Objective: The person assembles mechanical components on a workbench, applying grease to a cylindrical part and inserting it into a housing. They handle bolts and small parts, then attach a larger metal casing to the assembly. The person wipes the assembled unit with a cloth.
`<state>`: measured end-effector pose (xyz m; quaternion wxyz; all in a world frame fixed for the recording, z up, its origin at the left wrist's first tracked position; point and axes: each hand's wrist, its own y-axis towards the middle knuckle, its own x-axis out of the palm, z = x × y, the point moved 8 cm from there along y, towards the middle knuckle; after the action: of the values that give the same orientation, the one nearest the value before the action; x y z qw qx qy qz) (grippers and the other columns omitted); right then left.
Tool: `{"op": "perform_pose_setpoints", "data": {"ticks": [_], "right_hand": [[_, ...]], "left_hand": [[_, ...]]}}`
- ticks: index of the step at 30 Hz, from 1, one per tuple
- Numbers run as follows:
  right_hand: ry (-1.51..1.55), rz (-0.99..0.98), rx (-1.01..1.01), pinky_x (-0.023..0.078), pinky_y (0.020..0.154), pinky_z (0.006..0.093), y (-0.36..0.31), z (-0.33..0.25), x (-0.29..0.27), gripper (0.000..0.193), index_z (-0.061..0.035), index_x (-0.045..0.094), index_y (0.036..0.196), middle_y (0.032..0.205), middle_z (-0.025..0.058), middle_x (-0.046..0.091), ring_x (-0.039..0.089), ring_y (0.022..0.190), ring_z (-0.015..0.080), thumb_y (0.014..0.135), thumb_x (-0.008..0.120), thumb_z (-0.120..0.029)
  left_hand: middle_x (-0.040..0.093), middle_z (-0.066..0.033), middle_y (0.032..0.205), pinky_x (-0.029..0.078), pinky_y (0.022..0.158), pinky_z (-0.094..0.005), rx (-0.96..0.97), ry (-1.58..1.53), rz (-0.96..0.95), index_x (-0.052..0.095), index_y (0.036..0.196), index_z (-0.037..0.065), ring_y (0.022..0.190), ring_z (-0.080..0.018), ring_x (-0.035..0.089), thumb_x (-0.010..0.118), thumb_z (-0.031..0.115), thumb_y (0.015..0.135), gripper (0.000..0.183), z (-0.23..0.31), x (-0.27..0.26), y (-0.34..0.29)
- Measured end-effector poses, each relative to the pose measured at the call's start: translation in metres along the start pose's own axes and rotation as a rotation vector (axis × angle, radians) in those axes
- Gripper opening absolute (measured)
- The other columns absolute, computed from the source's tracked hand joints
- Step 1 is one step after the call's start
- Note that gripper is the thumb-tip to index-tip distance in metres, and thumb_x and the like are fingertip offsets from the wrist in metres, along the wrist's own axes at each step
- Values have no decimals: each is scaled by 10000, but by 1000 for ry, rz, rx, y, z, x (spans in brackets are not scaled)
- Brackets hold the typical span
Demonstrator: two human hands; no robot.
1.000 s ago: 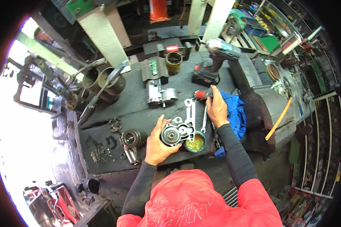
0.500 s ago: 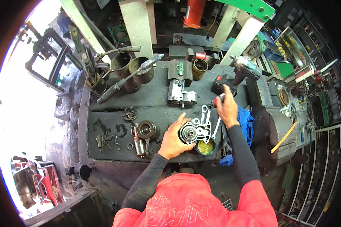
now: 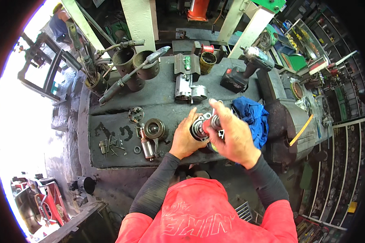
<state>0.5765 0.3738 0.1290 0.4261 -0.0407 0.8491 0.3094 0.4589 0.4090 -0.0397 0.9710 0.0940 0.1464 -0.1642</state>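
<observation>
My left hand (image 3: 185, 138) is closed around the side of a round metal housing (image 3: 196, 128) near the bench's front edge. Above it, my right hand (image 3: 236, 139) grips a small red and metal cylindrical part (image 3: 207, 124), which is held at the housing's face. Whether the two touch is hard to tell, since the right hand covers much of the housing. Behind that hand, the wrenches and a grease tub are mostly hidden. To the left lie a copper-and-steel armature (image 3: 147, 148), a round motor body (image 3: 154, 128) and several bolts (image 3: 114, 146).
A cordless impact wrench (image 3: 247, 71) stands on the bench's far right, behind a crumpled blue cloth (image 3: 253, 119). A silver gear housing (image 3: 190, 89) sits at the back middle. Metal cylinders (image 3: 123, 60) and a long tool (image 3: 127, 79) are far left. A vise (image 3: 294, 121) flanks the right.
My right hand has come from beside the impact wrench, bringing the red part down to the housing. My left hand keeps its hold. A person shows at the upper left, and the view has shifted slightly.
</observation>
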Motion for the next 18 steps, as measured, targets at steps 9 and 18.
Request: {"op": "perform_pose_setpoints", "data": {"ticks": [9, 18], "right_hand": [[-115, 308, 379, 544, 658, 310, -42, 85, -62, 743, -59, 410, 1623, 1085, 102, 699, 668, 767, 158, 960, 745, -68], [-62, 87, -15, 597, 884, 400, -7, -8, -12, 783, 4, 401, 1606, 1330, 211, 688, 740, 1045, 357, 905, 748, -18]], "left_hand": [[644, -177, 1494, 459, 1199, -396, -2, -9, -31, 306, 1668, 31, 1404, -319, 611, 962, 150, 645, 1221, -7, 1, -1], [648, -149, 1492, 451, 1176, -439, -24, -45, -26, 357, 1627, 6, 1364, -357, 596, 945, 175, 648, 1155, -2, 2, 0]]}}
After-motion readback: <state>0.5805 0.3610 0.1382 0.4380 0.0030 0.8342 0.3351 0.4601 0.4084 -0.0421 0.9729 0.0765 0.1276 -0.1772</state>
